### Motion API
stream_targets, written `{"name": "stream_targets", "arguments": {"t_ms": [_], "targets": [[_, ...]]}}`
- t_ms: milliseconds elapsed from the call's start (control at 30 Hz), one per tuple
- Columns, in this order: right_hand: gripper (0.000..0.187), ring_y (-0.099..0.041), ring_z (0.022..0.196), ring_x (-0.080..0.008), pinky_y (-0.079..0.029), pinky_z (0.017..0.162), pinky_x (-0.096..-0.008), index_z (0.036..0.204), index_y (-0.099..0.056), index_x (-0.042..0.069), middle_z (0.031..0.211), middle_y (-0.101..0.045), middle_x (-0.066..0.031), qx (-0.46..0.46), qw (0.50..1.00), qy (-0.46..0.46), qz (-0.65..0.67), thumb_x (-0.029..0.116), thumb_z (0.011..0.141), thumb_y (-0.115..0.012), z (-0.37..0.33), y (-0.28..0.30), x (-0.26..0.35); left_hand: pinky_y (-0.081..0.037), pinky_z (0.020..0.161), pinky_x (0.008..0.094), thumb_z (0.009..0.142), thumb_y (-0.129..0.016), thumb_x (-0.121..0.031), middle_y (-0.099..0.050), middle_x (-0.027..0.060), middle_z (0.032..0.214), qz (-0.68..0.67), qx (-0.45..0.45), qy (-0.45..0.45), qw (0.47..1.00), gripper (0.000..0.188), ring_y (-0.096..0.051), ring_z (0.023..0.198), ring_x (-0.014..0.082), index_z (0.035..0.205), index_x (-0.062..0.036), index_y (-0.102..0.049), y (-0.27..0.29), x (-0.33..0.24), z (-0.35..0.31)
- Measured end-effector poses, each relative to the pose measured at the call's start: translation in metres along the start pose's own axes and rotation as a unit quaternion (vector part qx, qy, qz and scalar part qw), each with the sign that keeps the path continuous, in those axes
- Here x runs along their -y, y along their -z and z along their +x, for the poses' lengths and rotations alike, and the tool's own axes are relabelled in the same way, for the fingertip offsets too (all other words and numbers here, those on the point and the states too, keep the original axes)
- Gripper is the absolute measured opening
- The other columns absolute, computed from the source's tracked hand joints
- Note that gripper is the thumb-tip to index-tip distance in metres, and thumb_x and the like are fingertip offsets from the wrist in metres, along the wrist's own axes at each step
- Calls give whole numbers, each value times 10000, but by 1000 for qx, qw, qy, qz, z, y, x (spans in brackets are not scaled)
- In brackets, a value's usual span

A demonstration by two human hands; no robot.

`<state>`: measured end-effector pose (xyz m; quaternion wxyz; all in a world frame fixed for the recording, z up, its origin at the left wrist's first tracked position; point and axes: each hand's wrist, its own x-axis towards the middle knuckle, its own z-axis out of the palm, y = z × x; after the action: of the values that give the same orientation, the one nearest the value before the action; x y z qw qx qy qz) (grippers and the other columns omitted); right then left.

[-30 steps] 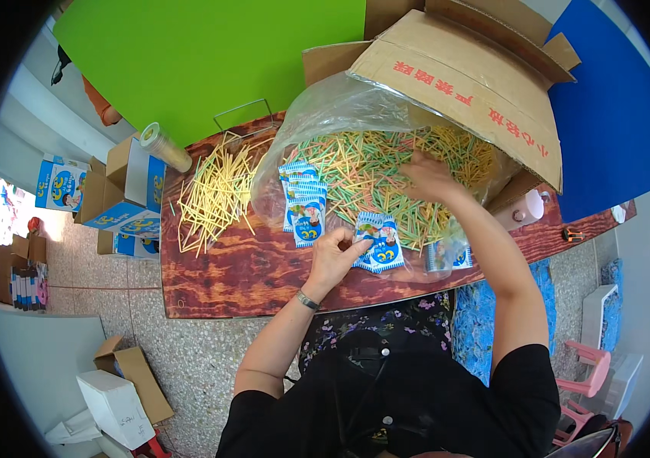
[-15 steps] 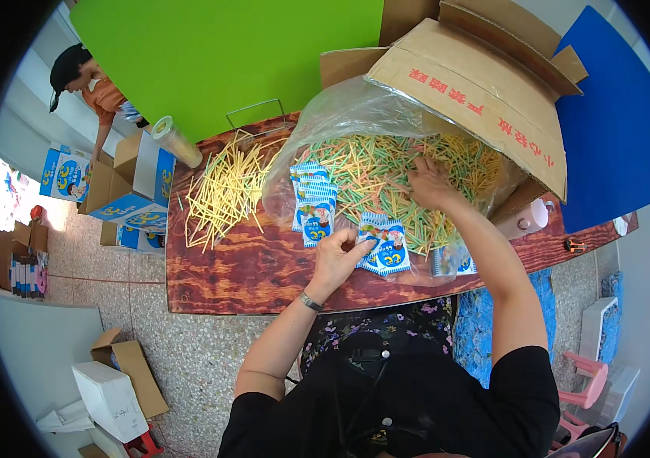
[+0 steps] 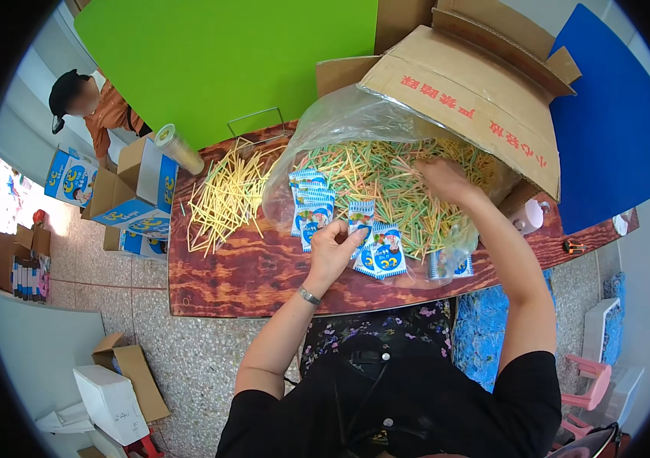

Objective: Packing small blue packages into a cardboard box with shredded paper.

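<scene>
Packet (image 3: 361,215) pinched in the left hand (image 3: 329,258) points long-ways to the tabletop's (image 3: 241,294) far edge, sticks (image 3: 375,174) beyond; I can't tell what the right hand (image 3: 447,182) grips.

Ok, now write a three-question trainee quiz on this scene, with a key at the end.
1. Multiple choice: what does the right hand touch?
A) the clear jar
B) the multicoloured sticks
C) the green board
2. True or false: the pile of yellow sticks lies to the left of the multicoloured sticks.
3. Fill in the blank: the left hand grips a small blue-and-white ____.

Key:
1. B
2. True
3. packet
</scene>
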<state>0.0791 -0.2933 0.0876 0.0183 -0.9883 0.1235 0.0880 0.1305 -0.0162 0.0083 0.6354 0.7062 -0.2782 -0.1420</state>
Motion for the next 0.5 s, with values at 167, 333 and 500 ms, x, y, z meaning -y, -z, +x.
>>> {"name": "stream_targets", "arguments": {"t_ms": [167,333,500], "targets": [[233,-622,953,-391,-486,821,-477,1112,-561,76,1021,-651,-189,4,995,-16,94,220,933,-526,0,-11,-23,-270,474,219,841,-760,-134,-408,-76,613,-27,-18,0,999,386,-331,572,16,633,-76,-440,-14,-3,20],[290,-661,864,-312,-508,718,-413,1117,-545,26,930,-661,-163,-28,965,31,258,280,983,-503,0,-26,-45,-286,470,225,853,-749,-130,-444,-75,613,-36,-19,1,999,359,-351,568,15,636,-70,-469,-27,-15,37],[324,-625,751,-97,-453,585,-245,1048,-577,81,804,-625,-1,221,819,59,526,393,998,-505,-10,-26,-39,-325,476,250,842,-746,-156,-515,-26,601,-55,-77,49,994,301,-392,559,44,655,-12,-559,-46,-11,80]]}}
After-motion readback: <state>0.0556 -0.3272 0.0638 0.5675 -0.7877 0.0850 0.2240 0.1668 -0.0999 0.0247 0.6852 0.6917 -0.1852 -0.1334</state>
